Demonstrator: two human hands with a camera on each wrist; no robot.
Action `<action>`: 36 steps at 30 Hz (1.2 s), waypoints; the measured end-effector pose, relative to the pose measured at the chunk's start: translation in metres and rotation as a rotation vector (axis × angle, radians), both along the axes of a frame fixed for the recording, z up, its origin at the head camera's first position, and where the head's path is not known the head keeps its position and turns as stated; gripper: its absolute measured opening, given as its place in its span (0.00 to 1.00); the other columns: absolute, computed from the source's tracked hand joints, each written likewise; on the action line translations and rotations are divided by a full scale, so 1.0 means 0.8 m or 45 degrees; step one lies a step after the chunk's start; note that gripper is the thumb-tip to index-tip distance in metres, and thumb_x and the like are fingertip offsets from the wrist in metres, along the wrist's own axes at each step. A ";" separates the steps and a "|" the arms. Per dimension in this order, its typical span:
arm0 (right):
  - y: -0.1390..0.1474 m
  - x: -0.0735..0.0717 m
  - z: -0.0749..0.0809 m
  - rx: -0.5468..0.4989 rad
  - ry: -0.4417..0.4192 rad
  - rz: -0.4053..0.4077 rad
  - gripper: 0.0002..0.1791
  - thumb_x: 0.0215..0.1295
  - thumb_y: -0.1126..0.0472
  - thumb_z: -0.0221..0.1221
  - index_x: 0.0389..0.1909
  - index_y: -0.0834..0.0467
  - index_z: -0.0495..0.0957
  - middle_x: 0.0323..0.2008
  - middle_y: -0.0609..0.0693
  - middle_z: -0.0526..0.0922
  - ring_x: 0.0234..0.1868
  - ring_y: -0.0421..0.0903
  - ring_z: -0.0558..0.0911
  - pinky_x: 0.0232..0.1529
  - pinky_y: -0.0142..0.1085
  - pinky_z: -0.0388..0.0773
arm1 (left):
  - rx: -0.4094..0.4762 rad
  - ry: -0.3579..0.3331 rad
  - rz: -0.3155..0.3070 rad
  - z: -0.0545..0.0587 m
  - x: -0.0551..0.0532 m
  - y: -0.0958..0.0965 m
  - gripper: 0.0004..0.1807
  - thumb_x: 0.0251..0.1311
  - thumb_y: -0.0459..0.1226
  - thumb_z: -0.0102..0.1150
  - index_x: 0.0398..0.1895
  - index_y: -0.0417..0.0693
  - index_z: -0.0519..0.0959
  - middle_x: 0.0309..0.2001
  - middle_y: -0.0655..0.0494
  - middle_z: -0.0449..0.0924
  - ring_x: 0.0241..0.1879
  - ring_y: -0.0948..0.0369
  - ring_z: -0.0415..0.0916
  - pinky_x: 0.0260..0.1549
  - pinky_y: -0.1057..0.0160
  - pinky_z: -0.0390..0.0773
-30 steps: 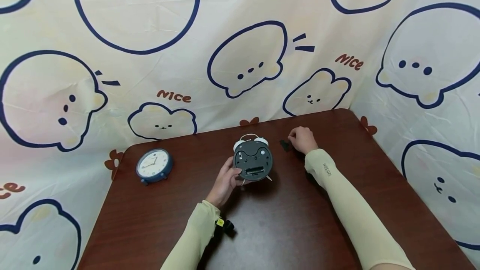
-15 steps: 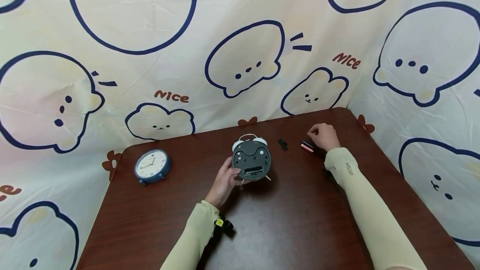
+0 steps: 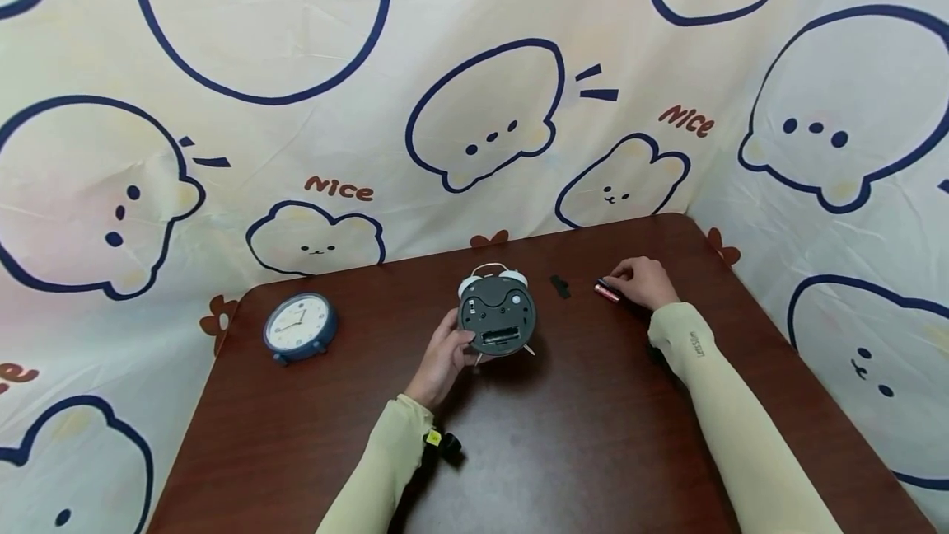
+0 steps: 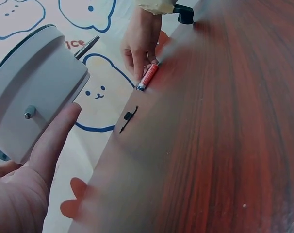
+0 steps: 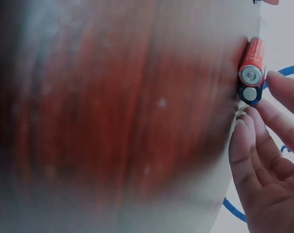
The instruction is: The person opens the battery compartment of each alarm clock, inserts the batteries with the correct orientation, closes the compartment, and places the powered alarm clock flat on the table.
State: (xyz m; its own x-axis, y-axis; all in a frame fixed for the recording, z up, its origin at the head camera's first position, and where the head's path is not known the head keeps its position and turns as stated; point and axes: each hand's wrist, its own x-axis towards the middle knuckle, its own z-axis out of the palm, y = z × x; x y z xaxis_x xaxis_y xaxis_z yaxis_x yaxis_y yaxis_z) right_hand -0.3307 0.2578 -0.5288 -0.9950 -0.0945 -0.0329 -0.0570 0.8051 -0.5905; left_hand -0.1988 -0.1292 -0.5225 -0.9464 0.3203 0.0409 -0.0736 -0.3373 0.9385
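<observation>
My left hand grips a twin-bell alarm clock low on its side, its dark back turned towards me. The battery compartment in that back is uncovered, with no battery in it. In the left wrist view the clock's white side rests over my fingers. My right hand is at two batteries lying side by side at the back right. Thumb and index finger pinch the dark blue battery; the red battery lies right against it.
Between the clock and the batteries lies a small black battery cover. A blue round clock lies face up at the left of the brown table. A patterned cloth hangs behind the table's back edge.
My right hand has moved right, away from beside the black cover, then down onto the batteries, its fingers closing at the dark blue one. My left hand keeps the alarm clock in place.
</observation>
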 end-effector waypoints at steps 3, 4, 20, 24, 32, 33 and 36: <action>-0.001 -0.003 -0.001 -0.006 -0.025 0.015 0.15 0.70 0.51 0.66 0.42 0.59 0.89 0.39 0.56 0.87 0.38 0.52 0.80 0.42 0.44 0.78 | 0.003 -0.004 0.001 0.001 0.000 0.000 0.27 0.72 0.31 0.43 0.73 0.39 0.59 0.52 0.57 0.82 0.41 0.62 0.86 0.41 0.56 0.87; -0.002 -0.003 -0.002 -0.003 -0.028 0.016 0.14 0.70 0.51 0.67 0.42 0.59 0.89 0.39 0.56 0.87 0.38 0.52 0.80 0.41 0.43 0.78 | 0.002 -0.002 -0.002 0.001 0.000 0.000 0.27 0.71 0.32 0.43 0.72 0.39 0.59 0.52 0.56 0.82 0.42 0.62 0.86 0.42 0.56 0.87; -0.015 -0.002 -0.001 0.099 0.022 0.081 0.13 0.68 0.56 0.67 0.43 0.62 0.87 0.33 0.55 0.85 0.33 0.50 0.80 0.38 0.43 0.77 | 0.003 -0.030 0.002 0.003 0.000 0.000 0.28 0.70 0.32 0.43 0.74 0.39 0.58 0.55 0.53 0.79 0.44 0.61 0.86 0.43 0.57 0.87; -0.017 -0.001 0.001 0.145 0.057 0.086 0.12 0.67 0.57 0.68 0.42 0.63 0.86 0.31 0.54 0.84 0.31 0.49 0.80 0.37 0.44 0.77 | -0.004 -0.032 0.007 0.001 0.001 0.001 0.28 0.71 0.32 0.42 0.73 0.40 0.59 0.56 0.52 0.79 0.45 0.61 0.86 0.44 0.56 0.87; -0.023 0.003 0.005 0.175 0.041 0.062 0.10 0.67 0.59 0.68 0.39 0.63 0.86 0.29 0.54 0.82 0.29 0.49 0.78 0.33 0.41 0.75 | -0.028 -0.035 -0.001 0.001 0.001 0.002 0.27 0.71 0.33 0.44 0.74 0.43 0.60 0.53 0.55 0.81 0.42 0.62 0.86 0.40 0.59 0.86; -0.024 0.004 0.006 0.176 0.033 0.059 0.09 0.68 0.59 0.68 0.40 0.63 0.85 0.29 0.54 0.82 0.29 0.50 0.78 0.33 0.42 0.75 | -0.030 -0.037 -0.006 0.001 0.001 0.002 0.28 0.71 0.33 0.43 0.74 0.43 0.60 0.53 0.55 0.81 0.42 0.62 0.86 0.40 0.59 0.86; -0.025 0.005 0.009 0.184 0.016 0.066 0.10 0.69 0.59 0.66 0.41 0.64 0.85 0.29 0.55 0.82 0.30 0.50 0.78 0.34 0.42 0.75 | -0.025 -0.038 -0.011 0.001 0.001 0.003 0.28 0.72 0.33 0.43 0.74 0.42 0.59 0.53 0.55 0.81 0.43 0.61 0.86 0.42 0.58 0.87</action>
